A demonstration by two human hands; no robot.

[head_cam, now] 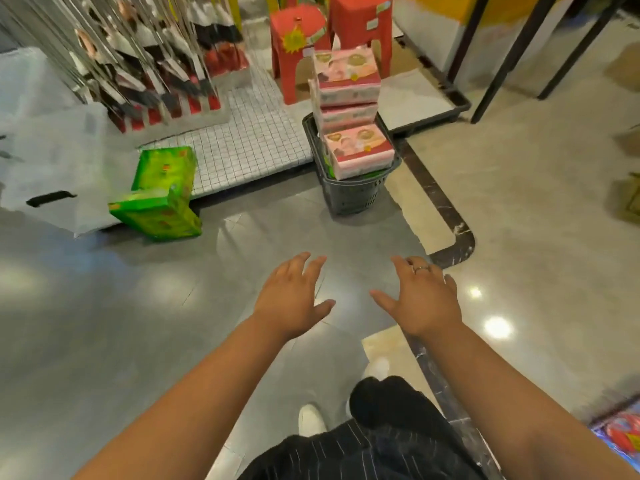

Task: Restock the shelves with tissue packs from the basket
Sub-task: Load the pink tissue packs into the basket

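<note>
- A wide stretch of grey floor (104, 323) lies open between the person and a low gridded shelf (249, 140), whose front edge runs from the left toward the basket (349, 195).
- A dark border strip (446, 202) curves through the floor on the right, dividing grey tile from beige. The beige side stands open up to black frame legs (512, 57).
- The left hand (294, 299) and right hand (422, 299) reach forward over the floor, palms down, fingers spread and relaxed, both empty. A ring (420, 269) shows on the right hand.
- The basket stands on the floor ahead of both hands and well apart from them, at the shelf's right corner, roughly in line with the gap between the hands.
- Pink tissue packs (348, 74) are piled in the basket and rise well above its rim. One pink pack (360, 150) lies tilted at the front, with a sliver of green showing beside it.
- Two green packs (156, 216) sit ahead and to the left of the left hand: one lies on the floor, the other leans against the shelf edge.
- Red stools (301, 43) stand behind the basket; whether on the shelf or beyond it cannot be told.
- A rack (138, 71) of hanging goods fills the upper left above the shelf.
- White shoes (311, 419) and dark striped clothing (346, 452) show below the arms.
</note>
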